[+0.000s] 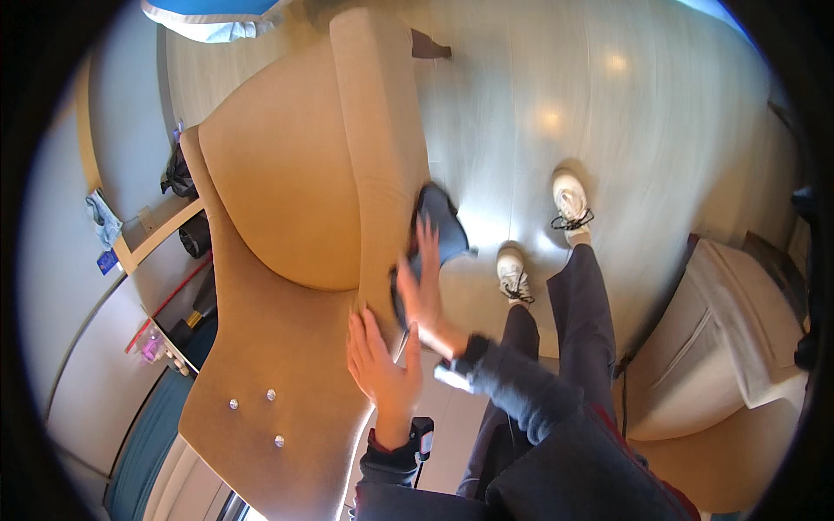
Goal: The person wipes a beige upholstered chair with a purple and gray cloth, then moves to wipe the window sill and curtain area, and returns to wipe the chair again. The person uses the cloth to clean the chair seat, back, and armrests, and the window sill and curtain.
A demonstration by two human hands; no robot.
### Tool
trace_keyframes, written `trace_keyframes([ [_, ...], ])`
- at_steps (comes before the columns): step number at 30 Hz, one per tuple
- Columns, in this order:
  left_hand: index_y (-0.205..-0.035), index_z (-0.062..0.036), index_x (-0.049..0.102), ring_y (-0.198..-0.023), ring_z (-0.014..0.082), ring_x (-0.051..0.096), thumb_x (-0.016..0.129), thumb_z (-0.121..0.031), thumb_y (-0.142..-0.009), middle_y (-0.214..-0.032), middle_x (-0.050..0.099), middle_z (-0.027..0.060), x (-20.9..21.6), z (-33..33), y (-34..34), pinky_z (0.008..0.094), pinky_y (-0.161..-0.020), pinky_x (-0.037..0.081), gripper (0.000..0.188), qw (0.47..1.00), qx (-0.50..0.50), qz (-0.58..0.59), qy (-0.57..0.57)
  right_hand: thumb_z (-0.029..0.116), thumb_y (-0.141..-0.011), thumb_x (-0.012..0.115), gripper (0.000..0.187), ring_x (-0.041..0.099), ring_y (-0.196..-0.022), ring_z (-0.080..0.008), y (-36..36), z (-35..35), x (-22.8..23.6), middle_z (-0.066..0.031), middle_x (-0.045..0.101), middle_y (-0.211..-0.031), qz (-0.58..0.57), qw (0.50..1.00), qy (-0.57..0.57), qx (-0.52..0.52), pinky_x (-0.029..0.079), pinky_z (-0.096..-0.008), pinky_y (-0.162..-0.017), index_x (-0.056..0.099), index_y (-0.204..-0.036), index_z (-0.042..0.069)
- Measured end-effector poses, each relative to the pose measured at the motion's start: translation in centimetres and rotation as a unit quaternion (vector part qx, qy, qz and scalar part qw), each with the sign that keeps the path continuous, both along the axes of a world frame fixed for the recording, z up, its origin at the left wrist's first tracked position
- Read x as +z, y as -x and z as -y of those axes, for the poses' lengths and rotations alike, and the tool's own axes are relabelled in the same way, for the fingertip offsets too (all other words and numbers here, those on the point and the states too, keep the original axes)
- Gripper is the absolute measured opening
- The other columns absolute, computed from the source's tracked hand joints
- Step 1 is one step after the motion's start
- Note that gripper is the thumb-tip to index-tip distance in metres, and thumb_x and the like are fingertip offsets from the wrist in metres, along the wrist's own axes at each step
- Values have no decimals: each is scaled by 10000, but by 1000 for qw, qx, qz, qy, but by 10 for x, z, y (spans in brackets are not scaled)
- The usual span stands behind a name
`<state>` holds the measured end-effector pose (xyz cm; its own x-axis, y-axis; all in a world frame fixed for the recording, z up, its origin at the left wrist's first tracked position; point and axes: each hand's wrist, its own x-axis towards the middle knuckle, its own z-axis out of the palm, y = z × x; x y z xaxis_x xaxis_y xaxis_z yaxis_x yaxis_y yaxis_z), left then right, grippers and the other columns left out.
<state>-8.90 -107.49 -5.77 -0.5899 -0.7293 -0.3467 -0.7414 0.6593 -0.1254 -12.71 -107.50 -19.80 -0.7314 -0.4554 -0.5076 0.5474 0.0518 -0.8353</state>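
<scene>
A tan upholstered armchair fills the left of the view, with several shiny round studs on its lower part. My left hand lies against the chair's near edge, fingers stretched out, with nothing in its grasp. Just beyond it, my right hand has its fingers extended over a dark, soft-looking piece along the outer side of the armrest. The right hand is blurred by motion. Whether the dark piece is a cloth or a bag, I cannot tell, and my hand hides part of it.
My feet in white shoes stand on the pale wood floor to the right. A second beige upholstered seat is at the lower right. Shelving with a red-edged strip and small items lines the left side. Blue-and-white fabric appears at the top left.
</scene>
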Motion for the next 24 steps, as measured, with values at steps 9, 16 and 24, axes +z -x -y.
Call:
trace_keyframes([
  [9, -1443, 98, 303, -1320, 447, 423, 695, -354, -874, -1440, 418, 304, 32, -27, -36, 500, -1084, 312, 825, 994, -87, -53, -36, 76, -995, 401, 476, 136, -1471, -414, 2, 28, -105, -229, 155, -1590, -53, 989, 104, -94, 165, -485, -1194, 322, -1461, 22],
  [16, -1399, 54, 426, -1330, 370, 455, 703, -393, -862, -1429, 474, 236, 41, -18, -36, 497, -1085, 325, 751, 993, -114, -7, -31, -10, -879, 509, 513, 134, -1449, -492, -98, 5, 3, -236, 134, -1593, -204, 969, -48, -132, 175, -598, -1151, 413, -1382, 24],
  [24, -1377, 29, 474, -1313, 397, 468, 713, -357, -855, -1408, 491, 247, 28, -20, -57, 505, -1072, 338, 691, 982, -186, -38, 9, 221, -1025, 342, 389, 265, -1399, -477, 30, 32, -88, -138, 226, -1593, -90, 993, -79, 1, 293, -606, -1084, 423, -1380, 86],
])
